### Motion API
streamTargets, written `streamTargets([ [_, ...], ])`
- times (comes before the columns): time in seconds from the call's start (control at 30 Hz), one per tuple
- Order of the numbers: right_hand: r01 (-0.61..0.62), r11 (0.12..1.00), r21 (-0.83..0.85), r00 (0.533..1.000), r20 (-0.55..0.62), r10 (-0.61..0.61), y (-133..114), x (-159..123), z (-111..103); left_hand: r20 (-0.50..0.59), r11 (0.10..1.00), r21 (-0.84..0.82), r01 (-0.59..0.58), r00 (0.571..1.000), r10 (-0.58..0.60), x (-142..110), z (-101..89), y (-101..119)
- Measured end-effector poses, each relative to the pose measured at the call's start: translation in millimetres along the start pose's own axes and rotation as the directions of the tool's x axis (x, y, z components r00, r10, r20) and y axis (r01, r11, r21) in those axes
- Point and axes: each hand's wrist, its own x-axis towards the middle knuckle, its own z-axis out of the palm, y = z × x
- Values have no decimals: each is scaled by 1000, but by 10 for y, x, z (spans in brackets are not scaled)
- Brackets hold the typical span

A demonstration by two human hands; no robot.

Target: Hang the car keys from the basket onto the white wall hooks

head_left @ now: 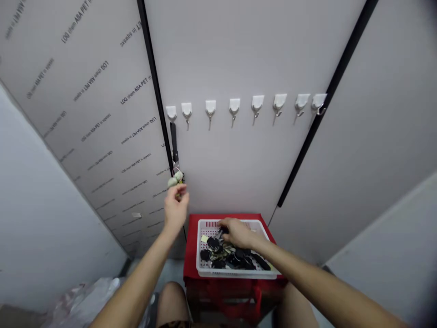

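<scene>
A keychain with a dark strap (pixel 174 142) hangs from the leftmost hook (pixel 171 113) on the wall. Pale green round charms (pixel 173 181) dangle at its lower end. My left hand (pixel 175 210) is closed around the bottom of this keychain, just under the charms. Lower down, a white plastic basket (pixel 235 274) holds a heap of keys (pixel 235 259) with black heads and fobs, plus a small yellow tag (pixel 204 238). My right hand (pixel 237 232) reaches into the basket's far side, its fingers curled over a bunch of keys; the fingertips are partly hidden.
Several white adhesive hooks (pixel 234 106) run in a row to the right along the pale wall panel. The basket stands on a red box-like bag (pixel 192 255) between my knees. Clear plastic bags (pixel 85 303) lie at the lower left. Black strips (pixel 303 132) edge the panel.
</scene>
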Motion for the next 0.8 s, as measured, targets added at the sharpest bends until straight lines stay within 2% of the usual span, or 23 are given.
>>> streamTargets([
  [0.03, 8, 997, -74, 1000, -5, -9, 29, -44, 90, 118, 998, 67, -11, 993, 3, -141, 62, -78],
  [0.07, 11, 990, -140, 1000, -9, -12, 44, -73, 154, 253, 992, 127, -23, 967, -11, -276, 129, -155],
  [0.13, -10, 974, -227, 1000, 5, 11, 48, -90, 207, 481, 968, 244, -53, 873, -73, -501, 255, -298],
  [0.2, -33, 968, -248, 999, 25, 40, 45, -78, 183, 592, 930, 356, -93, 792, -147, -641, 342, -405],
  [0.27, -46, 978, -202, 999, 8, 48, 51, -59, 112, 623, 894, 430, -122, 757, -196, -696, 383, -464],
  [0.33, -51, 995, -89, 998, -39, 47, 61, -45, 12, 647, 895, 429, -122, 733, -210, -694, 395, -477],
  [0.4, -71, 994, 78, 996, -52, 75, 60, -39, -108, 685, 932, 351, -89, 703, -191, -668, 399, -456],
  [0.5, -138, 929, 342, 990, 15, 142, 17, -46, -308, 737, 983, 185, 22, 659, -153, -614, 408, -370],
  [0.57, -183, 859, 479, 983, 67, 172, -30, -61, -434, 747, 988, 104, 118, 647, -156, -568, 407, -282],
  [0.67, -224, 773, 593, 974, 120, 190, -78, -91, -552, 744, 972, 40, 230, 643, -183, -495, 382, -147],
  [0.8, -221, 758, 614, 975, 141, 170, -39, -114, -533, 719, 944, 22, 329, 651, -244, -444, 343, -63],
])
